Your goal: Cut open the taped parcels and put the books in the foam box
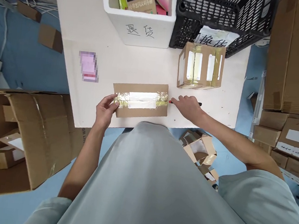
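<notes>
A taped cardboard box with a white label lies near the front edge of the table. At its left end, my left hand grips it with bent fingers and the thumb over the taped edge. My right hand is closed around a slim black tool with a red tip, perhaps a knife. That tip is at the box's right end, in line with the tape; whether it touches I cannot tell. Beyond my right hand stands a second taped cardboard box with white labels.
At the back are a white foam bin holding books and a black plastic crate. A blurred pink item lies at left. Large open carton stands left, discarded boxes below, stacked cartons right.
</notes>
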Demonstrator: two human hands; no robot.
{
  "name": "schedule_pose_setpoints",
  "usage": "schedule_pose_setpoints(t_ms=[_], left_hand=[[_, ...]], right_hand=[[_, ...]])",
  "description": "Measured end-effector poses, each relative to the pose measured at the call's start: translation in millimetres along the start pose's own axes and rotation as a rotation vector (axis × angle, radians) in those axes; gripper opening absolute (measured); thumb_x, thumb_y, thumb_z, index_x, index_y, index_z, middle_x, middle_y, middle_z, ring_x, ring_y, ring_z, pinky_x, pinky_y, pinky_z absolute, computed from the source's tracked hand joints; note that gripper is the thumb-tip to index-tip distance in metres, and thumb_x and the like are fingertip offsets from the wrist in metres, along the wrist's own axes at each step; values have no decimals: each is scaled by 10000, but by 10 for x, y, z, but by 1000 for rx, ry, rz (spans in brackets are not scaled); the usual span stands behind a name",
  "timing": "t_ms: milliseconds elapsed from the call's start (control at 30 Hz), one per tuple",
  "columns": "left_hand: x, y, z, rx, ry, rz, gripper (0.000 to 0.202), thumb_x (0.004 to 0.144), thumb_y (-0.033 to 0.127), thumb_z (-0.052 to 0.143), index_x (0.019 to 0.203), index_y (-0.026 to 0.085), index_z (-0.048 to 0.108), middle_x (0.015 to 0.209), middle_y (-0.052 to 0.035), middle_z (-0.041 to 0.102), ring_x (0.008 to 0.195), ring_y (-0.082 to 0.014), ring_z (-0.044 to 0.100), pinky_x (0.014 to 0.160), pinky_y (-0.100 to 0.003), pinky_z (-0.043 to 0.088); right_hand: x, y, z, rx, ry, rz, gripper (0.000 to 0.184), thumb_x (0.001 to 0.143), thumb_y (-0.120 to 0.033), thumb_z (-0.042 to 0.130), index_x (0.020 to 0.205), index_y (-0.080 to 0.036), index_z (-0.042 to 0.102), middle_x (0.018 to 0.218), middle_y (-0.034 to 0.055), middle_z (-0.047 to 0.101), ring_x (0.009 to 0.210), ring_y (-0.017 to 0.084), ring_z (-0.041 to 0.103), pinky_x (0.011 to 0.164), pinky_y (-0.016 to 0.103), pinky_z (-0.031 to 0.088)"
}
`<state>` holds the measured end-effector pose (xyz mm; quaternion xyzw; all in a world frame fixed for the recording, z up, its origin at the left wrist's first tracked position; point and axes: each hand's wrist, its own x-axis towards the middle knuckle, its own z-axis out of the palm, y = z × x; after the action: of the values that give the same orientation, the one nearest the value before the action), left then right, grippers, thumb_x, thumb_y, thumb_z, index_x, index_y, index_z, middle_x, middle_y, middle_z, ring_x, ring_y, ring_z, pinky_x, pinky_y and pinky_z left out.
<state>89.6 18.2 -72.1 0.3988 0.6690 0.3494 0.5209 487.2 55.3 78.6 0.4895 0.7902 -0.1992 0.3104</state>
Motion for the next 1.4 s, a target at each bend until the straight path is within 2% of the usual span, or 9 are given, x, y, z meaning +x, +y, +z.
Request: schedule_pose_setpoints(t_ms=[200,367,467,600,733,1033,1133,1233,1400], left_hand=[[1,21,19,22,-1,1,647,844,614,893,1372,272,743,1530,-154,733,1440,-352,706,1125,-483,673],[22,58,8,21,-15,3,636,840,614,900,1350,267,743,1542,-152,721,1478,-353,678,1141,-485,665],[32,74,-10,-5,-32,-14,624,818,600,914,1323,271,749,1529,-145,727,1444,-353,698,1124,-486,676],[33,86,-26,-15,-41,-22,619,805,591,920,1303,266,751,1509,-144,736,1402,-347,723,1107,-482,683],[18,83,-29,-34,-46,-25,597,810,572,923,1298,269,762,1520,-134,739,1417,-341,718,1143,-488,663],[4,121,-50,-52,-100,-37,554,846,543,917,1301,265,767,1513,-128,739,1412,-339,712,1136,-468,667],[0,167,-55,-55,-113,-37,573,835,544,937,1306,258,778,1509,-122,747,1349,-319,739,1117,-442,665],[19,179,-55,-67,-132,-44,606,829,571,940,1317,251,778,1521,-129,744,1277,-305,765,1081,-430,666],[91,131,-55,-126,-159,-56,628,803,606,942,1293,248,784,1500,-131,757,1283,-319,767,1086,-444,655]], right_hand=[[97,38,65,36,10,-21,455,1089,-85,452,1465,-189,686,1162,205,791,1024,320,748,791,392,378],[200,131,292,53,43,-9,510,1094,-109,464,1551,-242,646,1215,187,791,1030,304,744,781,382,375],[197,219,433,82,70,-13,582,1115,-89,403,1626,-289,596,1248,158,801,1033,285,740,748,372,356],[180,299,537,141,110,-34,508,1221,-226,319,1630,-290,613,1272,130,803,1072,281,732,709,366,325],[177,337,577,210,134,-67,508,1263,-375,283,1631,-287,621,1291,120,804,1133,282,727,712,343,333],[37,334,509,156,75,-46,517,1260,-396,305,1642,-272,629,1256,137,816,1051,285,741,700,339,334],[8,345,555,175,86,-37,527,1255,-414,308,1637,-263,637,1244,136,821,1045,287,747,700,336,376],[61,342,686,258,130,-42,524,1241,-389,322,1622,-239,648,1280,141,826,1103,291,759,761,334,474],[211,214,967,530,228,-33,505,1220,-381,334,1538,-212,689,1458,139,803,1294,289,763,1029,366,595]])
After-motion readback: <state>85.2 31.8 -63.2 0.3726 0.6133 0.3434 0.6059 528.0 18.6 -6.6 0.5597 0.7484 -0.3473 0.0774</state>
